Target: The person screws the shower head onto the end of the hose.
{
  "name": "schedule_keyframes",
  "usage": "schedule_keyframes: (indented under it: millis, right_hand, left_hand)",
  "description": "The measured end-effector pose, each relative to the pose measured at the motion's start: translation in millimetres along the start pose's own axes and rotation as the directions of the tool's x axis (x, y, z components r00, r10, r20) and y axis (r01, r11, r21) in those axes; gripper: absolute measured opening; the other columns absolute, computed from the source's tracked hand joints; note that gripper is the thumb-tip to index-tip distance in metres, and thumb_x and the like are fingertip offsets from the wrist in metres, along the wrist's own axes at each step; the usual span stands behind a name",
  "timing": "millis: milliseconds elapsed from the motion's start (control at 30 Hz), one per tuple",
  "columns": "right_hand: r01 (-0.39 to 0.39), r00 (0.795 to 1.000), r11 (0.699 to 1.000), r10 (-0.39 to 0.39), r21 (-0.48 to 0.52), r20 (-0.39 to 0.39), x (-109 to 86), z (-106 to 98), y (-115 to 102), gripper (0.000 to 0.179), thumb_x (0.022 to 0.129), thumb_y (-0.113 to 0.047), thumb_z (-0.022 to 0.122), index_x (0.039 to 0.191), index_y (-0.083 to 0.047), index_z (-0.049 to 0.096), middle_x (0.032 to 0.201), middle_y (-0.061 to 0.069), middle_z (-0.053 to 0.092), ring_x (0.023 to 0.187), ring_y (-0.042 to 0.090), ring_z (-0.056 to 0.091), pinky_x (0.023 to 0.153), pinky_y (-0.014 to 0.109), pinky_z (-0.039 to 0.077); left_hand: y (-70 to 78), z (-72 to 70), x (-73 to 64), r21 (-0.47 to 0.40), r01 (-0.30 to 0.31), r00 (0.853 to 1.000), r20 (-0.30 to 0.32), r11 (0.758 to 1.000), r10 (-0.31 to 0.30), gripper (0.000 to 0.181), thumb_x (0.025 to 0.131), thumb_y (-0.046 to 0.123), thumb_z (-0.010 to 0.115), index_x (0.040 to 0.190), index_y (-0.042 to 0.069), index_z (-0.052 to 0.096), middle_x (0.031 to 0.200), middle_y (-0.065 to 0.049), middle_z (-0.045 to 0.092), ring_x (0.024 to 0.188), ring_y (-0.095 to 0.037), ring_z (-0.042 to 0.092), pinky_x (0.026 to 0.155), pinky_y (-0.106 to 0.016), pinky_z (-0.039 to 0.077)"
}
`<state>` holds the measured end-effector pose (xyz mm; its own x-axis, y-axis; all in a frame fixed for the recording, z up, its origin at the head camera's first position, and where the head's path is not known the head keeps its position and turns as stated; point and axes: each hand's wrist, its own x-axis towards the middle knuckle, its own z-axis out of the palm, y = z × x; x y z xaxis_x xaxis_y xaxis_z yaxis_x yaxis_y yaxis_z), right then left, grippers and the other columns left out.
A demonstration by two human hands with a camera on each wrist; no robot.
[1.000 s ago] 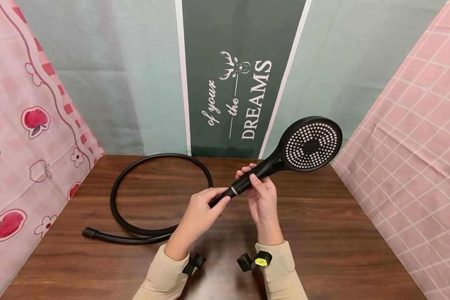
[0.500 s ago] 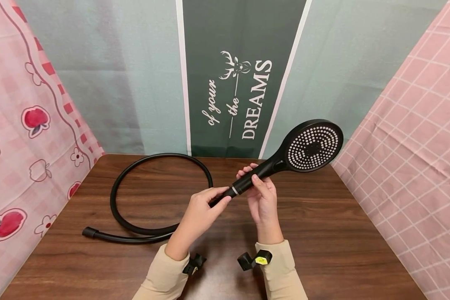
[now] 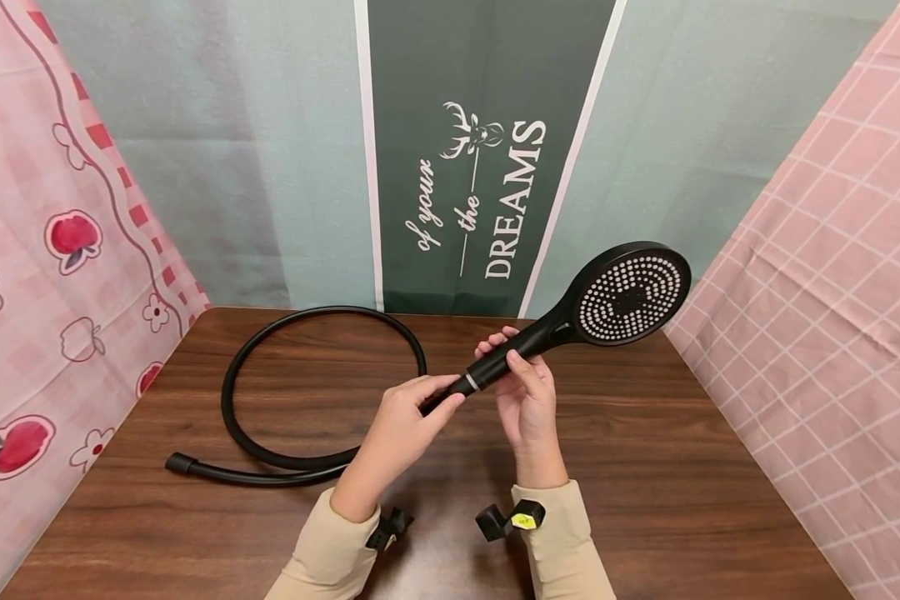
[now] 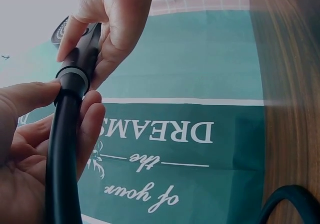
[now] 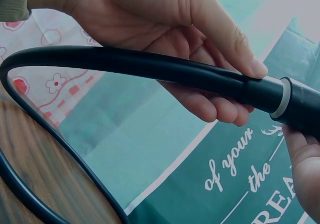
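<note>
A black hand shower [image 3: 632, 293] is held above the table, its round face of pale nozzles tilted up at the upper right. My right hand [image 3: 528, 408] grips its handle, thumb on the near side and fingers behind. My left hand [image 3: 401, 429] pinches the end fitting of a black shower hose [image 3: 228, 400] just below the handle. In the left wrist view, a pale ring [image 4: 75, 73] shows between fitting and handle; the thread is hidden. The right wrist view shows the hose [image 5: 165, 67] curving down from my left hand.
The hose lies in a loop on the brown wooden table [image 3: 645, 500], its free end [image 3: 182, 463] at the left. A green printed curtain [image 3: 487, 50] hangs behind, with pink cloths [image 3: 832, 292] at both sides. Both wrists wear small black cameras.
The shower's head has shifted slightly right and down, and its face has turned a little. Both hands keep their grip, moving only slightly.
</note>
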<state>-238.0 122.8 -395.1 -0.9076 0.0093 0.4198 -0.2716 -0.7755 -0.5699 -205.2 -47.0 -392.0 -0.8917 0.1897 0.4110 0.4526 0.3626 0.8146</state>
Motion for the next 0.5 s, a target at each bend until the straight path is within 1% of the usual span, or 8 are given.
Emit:
schedule_keyframes:
  millis: [400,500]
  right_hand:
    - [-0.008,1.000,1.000,0.009,-0.006,0.007,-0.7,-1.1,-0.8,0.023,0.103,0.003,0.041,0.119,0.001,0.058,0.104,0.010,0.072,0.100,0.020,0.073,0.098,0.035,0.053]
    - [-0.009,1.000,1.000,0.009,-0.011,0.007,-0.7,-1.1,-0.9,0.023,0.103,0.003,0.041,0.119,0.001,0.058,0.104,0.009,0.072,0.100,0.020,0.073,0.098,0.035,0.053]
  left_hand:
    - [0.5,0.7,-0.8,0.012,-0.029,1.000,-0.003,0.999,0.030,0.021,0.092,0.018,0.072,0.112,0.013,0.075,0.089,0.000,0.070,0.071,-0.009,0.054,0.064,-0.022,0.047]
    - [-0.4,1.4,-0.8,0.019,-0.039,0.999,-0.005,0.999,0.039,0.021,0.092,0.018,0.072,0.112,0.013,0.075,0.090,0.000,0.070,0.072,-0.009,0.055,0.065,-0.022,0.048]
